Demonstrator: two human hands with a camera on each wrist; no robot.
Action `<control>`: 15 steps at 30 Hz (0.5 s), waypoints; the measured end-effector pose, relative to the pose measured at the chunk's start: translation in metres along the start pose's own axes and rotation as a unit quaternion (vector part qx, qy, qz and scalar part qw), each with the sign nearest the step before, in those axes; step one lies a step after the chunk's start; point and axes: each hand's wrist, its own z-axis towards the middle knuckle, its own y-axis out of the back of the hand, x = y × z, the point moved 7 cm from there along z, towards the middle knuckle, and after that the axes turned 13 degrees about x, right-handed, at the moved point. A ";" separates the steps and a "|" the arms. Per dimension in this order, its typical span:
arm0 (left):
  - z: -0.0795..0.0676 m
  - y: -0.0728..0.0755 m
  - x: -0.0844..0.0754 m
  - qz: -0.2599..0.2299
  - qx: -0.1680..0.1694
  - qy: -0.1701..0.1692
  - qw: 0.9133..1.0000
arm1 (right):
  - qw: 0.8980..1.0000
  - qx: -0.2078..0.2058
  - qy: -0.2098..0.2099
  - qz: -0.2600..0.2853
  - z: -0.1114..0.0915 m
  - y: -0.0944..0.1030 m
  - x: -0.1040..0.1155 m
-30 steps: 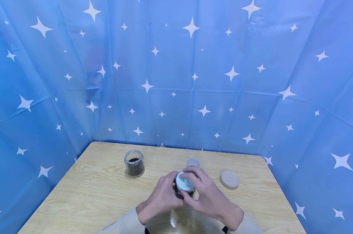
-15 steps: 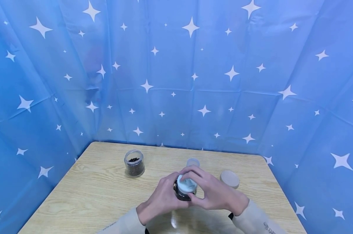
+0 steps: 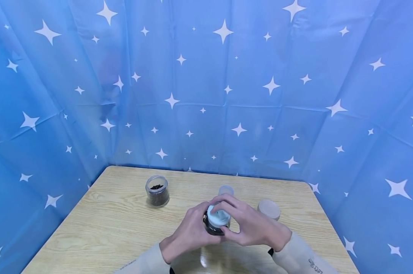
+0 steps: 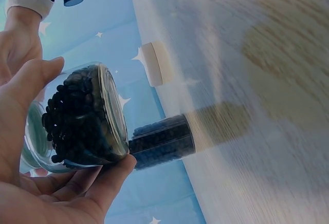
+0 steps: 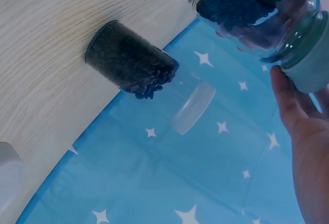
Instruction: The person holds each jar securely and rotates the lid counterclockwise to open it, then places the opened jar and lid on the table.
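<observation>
- A person's two hands meet over the near middle of the tabletop (image 3: 117,236), the right hand (image 3: 251,224) pinching a light-blue lid (image 3: 220,220) between thumb and curled fingers.
- The left hand (image 3: 192,227) wraps round the body of a glass jar (image 4: 82,116) partly filled with dark beans, one fingertip at the edge of its base; the jar appears raised clear of the tabletop.
- Both forearms angle inward from the near edge, the right hand arched over the lid from above and the left hand bracing the jar from the side.
- The light-blue lid sits at the jar's mouth, so this closure looks well advanced or just loosening; whether it is fully tight cannot be told.
- Behind the hands, near the middle of the far edge, a taller bean-filled jar (image 5: 128,59) stands with its translucent cap (image 5: 195,108) on, apparently finished.
- Toward the far left corner, a third jar (image 3: 158,196) of dark beans stands upright with no lid visible on it.
- Toward the far right corner, an off-white lid (image 3: 269,210) lies flat, apart from every jar and so, it seems, unfitted.
</observation>
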 end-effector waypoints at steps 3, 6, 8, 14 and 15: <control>0.000 0.000 0.000 0.001 0.001 -0.001 1.000 | 1.000 -0.001 -0.001 -0.002 0.000 0.000 0.000; 0.000 0.000 -0.001 0.001 -0.001 -0.003 1.000 | 1.000 -0.005 0.000 -0.005 -0.001 0.000 0.001; 0.000 0.001 -0.001 0.002 -0.003 -0.004 1.000 | 1.000 -0.013 -0.001 -0.011 -0.001 0.000 0.002; 0.000 0.002 0.000 0.014 -0.014 -0.001 1.000 | 0.997 -0.051 -0.042 -0.044 -0.002 0.001 0.005; 0.000 0.002 0.000 0.017 -0.017 -0.001 1.000 | 0.996 -0.059 -0.054 -0.049 -0.002 0.002 0.006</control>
